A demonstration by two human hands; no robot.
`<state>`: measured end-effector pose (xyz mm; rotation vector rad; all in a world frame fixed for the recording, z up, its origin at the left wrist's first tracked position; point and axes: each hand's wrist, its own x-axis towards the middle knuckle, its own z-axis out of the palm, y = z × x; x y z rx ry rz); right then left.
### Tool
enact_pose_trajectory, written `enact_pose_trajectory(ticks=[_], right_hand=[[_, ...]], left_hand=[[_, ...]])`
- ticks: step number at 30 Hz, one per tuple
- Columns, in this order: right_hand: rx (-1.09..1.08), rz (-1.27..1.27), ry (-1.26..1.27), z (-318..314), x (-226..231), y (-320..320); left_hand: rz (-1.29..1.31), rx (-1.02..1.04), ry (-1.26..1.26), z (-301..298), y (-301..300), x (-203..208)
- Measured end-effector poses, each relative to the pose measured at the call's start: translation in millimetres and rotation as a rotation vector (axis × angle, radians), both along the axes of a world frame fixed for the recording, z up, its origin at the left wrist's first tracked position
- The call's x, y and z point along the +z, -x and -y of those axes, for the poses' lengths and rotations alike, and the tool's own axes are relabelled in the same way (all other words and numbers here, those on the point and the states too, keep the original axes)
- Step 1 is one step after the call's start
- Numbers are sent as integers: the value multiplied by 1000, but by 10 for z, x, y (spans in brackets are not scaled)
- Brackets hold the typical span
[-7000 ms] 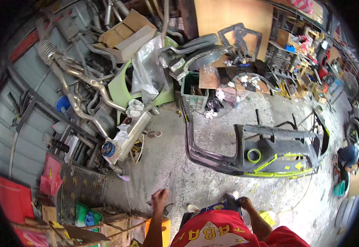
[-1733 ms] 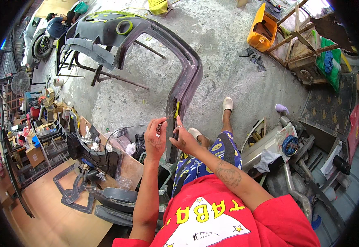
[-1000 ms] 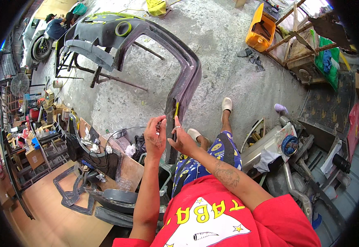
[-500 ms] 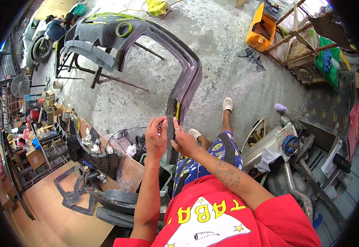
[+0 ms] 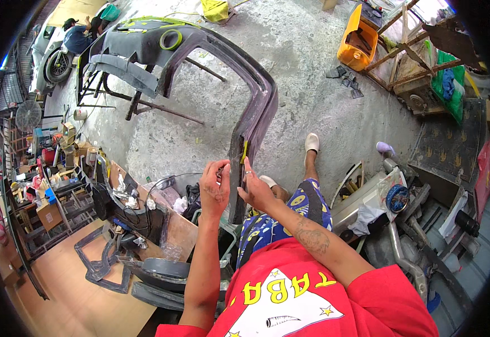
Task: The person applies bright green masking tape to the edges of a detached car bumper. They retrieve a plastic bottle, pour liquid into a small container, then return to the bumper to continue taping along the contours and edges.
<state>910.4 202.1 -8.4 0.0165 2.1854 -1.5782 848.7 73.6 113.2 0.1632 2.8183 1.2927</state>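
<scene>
A dark, scuffed car bumper (image 5: 268, 92) curves away from me, its near end hanging down between my hands. Yellow-green masking tape (image 5: 244, 151) runs along the edge of that end. My left hand (image 5: 215, 186) is just left of the bumper, with its fingers curled in a pinch around something small and dark that I cannot make out. My right hand (image 5: 256, 190) rests against the right side of the bumper end. Its index finger stretches up to the tape's lower end, and its thumb lies apart, lower on the edge. Its other fingers are partly hidden.
A tape roll (image 5: 170, 39) sits on the bumper, above stand bars (image 5: 172, 109). Grey trim parts (image 5: 158, 269) and a wooden board (image 5: 48, 281) lie lower left. A headlamp-like panel (image 5: 363, 208) and metal pipe (image 5: 410, 261) are at right. Another person (image 5: 76, 39) crouches beside a car.
My right hand has shifted slightly right along the bumper's edge, baring a little more of its dark face. My left hand's fingers have turned slightly. The bumper is nearly still.
</scene>
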Motion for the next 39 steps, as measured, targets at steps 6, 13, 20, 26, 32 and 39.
enact_pose_trajectory(ticks=[6,13,20,26,32,39], right_hand=[[-26,-185,-102,44,-94,-66],[-43,-190,-60,68,-89,-78],[-66,-234,-44,47,-86,-42],[-147,-132,74,-118,-21,224],[-120,-275,-52,-184,-85,357],[-81,-152,5,-145,-133,311]], left_hand=[[11,-1,-6,-21,19,14],[-15,39,-32,-46,14,-13],[-22,8,2,-81,48,27],[-19,8,7,-59,51,18],[-16,9,-11,-80,44,34],[-43,-1,-14,-55,44,18]])
